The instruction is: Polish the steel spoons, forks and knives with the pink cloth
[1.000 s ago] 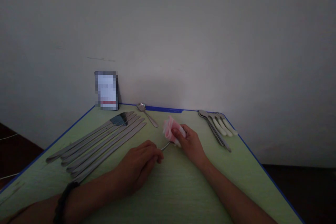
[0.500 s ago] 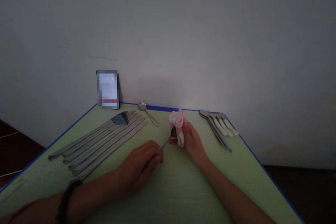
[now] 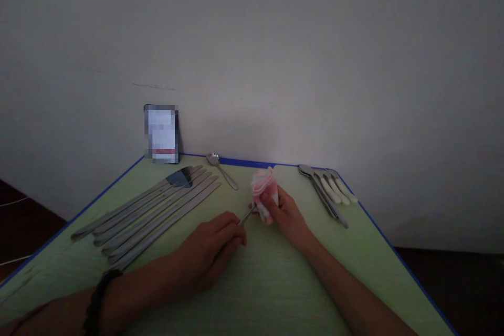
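Observation:
My left hand is closed round the thin metal handle of a spoon, which points away to the right. In my right hand is a folded pink and white cloth, gripped with the thumb across its near face. The cloth covers the spoon's bowl, so only part of the handle shows. Both hands are over the middle of the table. Beyond them, a small metal spoon lies alone near the back edge.
Several long flat metal strips lie side by side on the left of the green table. At the right lie stacked metal spoons and several white-handled utensils. A phone leans on the wall.
My right hand has turned, bringing its thumb over the front of the cloth. The cloth now covers the dark spoon bowl that showed before. My left hand has hardly moved.

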`<state>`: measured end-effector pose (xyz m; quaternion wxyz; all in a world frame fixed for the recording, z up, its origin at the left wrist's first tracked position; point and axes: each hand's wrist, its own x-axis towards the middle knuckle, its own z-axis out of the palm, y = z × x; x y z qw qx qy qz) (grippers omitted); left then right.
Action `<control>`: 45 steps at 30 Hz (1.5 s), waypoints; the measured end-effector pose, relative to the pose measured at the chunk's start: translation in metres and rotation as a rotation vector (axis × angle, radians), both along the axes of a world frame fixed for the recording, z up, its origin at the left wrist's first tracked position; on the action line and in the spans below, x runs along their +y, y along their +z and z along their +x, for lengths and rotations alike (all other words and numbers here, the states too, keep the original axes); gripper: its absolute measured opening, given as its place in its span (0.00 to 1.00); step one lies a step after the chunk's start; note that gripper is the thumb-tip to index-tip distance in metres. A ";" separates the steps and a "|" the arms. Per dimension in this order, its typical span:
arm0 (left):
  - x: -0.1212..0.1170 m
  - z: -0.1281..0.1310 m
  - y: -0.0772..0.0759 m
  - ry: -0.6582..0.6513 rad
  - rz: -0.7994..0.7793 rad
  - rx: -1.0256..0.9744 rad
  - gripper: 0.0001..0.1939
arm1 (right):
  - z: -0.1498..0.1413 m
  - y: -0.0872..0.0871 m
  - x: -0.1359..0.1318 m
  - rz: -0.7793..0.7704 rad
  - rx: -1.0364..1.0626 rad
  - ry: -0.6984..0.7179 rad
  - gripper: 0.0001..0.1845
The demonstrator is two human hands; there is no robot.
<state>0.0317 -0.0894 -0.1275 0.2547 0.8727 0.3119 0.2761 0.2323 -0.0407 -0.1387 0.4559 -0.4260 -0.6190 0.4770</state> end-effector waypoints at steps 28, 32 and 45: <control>0.000 0.002 0.003 -0.212 0.064 0.201 0.13 | -0.002 0.004 -0.001 0.011 -0.021 -0.054 0.24; -0.001 0.003 0.002 -0.186 0.073 0.207 0.14 | -0.002 0.003 0.000 0.004 -0.041 -0.045 0.24; 0.000 0.002 -0.007 -0.111 0.082 0.241 0.21 | 0.000 0.007 0.001 -0.012 -0.004 -0.156 0.32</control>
